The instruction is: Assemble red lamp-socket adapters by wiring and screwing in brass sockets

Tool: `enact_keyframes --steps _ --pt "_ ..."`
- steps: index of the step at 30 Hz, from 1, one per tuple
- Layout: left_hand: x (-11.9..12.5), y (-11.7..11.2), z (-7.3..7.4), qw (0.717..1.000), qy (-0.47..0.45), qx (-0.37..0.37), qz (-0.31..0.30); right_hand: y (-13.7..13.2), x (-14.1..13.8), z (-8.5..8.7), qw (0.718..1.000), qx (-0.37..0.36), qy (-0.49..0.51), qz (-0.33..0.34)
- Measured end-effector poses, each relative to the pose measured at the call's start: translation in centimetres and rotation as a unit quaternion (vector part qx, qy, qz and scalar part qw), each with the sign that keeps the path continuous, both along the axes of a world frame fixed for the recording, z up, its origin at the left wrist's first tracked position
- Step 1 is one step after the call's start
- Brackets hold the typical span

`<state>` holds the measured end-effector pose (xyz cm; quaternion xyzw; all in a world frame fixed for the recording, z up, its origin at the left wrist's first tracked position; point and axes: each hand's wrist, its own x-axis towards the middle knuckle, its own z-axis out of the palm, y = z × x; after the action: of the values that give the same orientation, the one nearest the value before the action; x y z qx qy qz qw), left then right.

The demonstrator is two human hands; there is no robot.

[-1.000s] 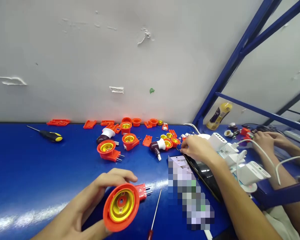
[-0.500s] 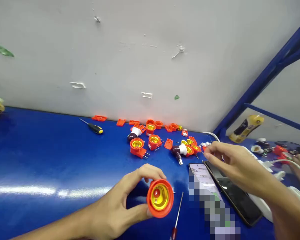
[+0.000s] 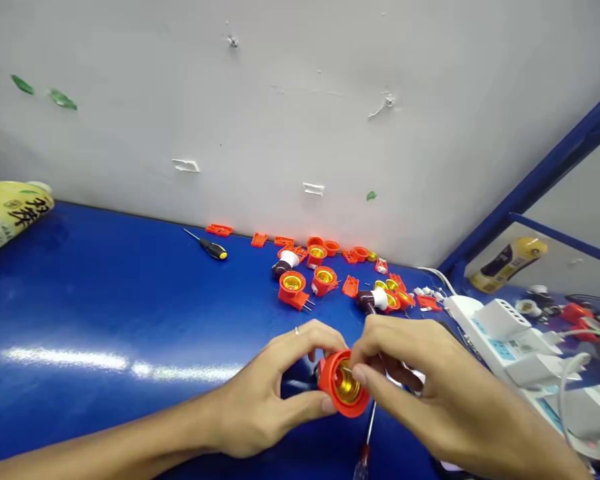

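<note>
Right hand [image 3: 425,380] has swung in from 3 o'clock, now pinching orange lamp holder [image 3: 355,405] with left hand [image 3: 265,393], fingers of both curled round its rim, at 6 o'clock on blue bench [image 3: 80,300]. Prob. light, stiff plastic, maybe slick; safest hold is outer rim, not brass insert [image 3: 347,385]. Red-handled screwdriver [image 3: 364,459] just below; power strip [image 3: 500,340] at 3.

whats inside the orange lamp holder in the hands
Inside the orange plastic lamp holder, between the left hand and right hand, a yellow brass-coloured metal shell shows; the right hand covers part of the opening, hiding its bottom.
</note>
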<state>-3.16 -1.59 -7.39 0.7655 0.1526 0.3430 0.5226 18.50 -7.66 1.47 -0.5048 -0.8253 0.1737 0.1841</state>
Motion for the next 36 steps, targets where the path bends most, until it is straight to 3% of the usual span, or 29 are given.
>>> enact_keyframes --steps 3,7,11,15,23,25,27,31,36 --pt "-0.1 0.3 0.2 0.996 0.026 0.036 0.073 0.8 0.4 0.0 0.995 -0.053 0.082 -0.015" --pt "-0.3 1.5 -0.2 0.973 0.11 0.075 0.187 1.3 1.4 -1.0 0.994 -0.063 0.06 -0.063" --pt "-0.5 2.5 -0.8 0.947 0.206 0.121 0.213 0.4 2.5 -2.1 0.993 -0.076 0.016 -0.086" --pt "-0.5 2.6 -1.0 0.93 0.253 0.121 0.239 -1.2 3.3 -3.0 0.989 -0.096 -0.008 -0.113" --pt "-1.1 2.9 -0.6 0.929 0.235 0.16 0.238 -2.8 3.0 -4.6 0.991 -0.084 0.055 -0.094" --pt "-1.5 2.6 0.1 0.931 0.171 0.205 0.248 -2.7 2.4 -4.6 0.989 -0.082 0.077 -0.098" --pt "-1.6 1.8 0.9 0.917 0.088 0.296 0.253 -2.4 1.5 -4.6 0.987 -0.075 0.098 -0.103" --pt "-1.0 -0.3 1.7 0.883 0.022 0.443 0.155 -2.0 -0.5 -4.6 0.979 -0.089 0.156 -0.096" --pt "-0.4 -1.1 1.3 0.877 0.004 0.463 0.127 -2.0 -1.9 -5.2 0.962 -0.135 0.206 -0.122"
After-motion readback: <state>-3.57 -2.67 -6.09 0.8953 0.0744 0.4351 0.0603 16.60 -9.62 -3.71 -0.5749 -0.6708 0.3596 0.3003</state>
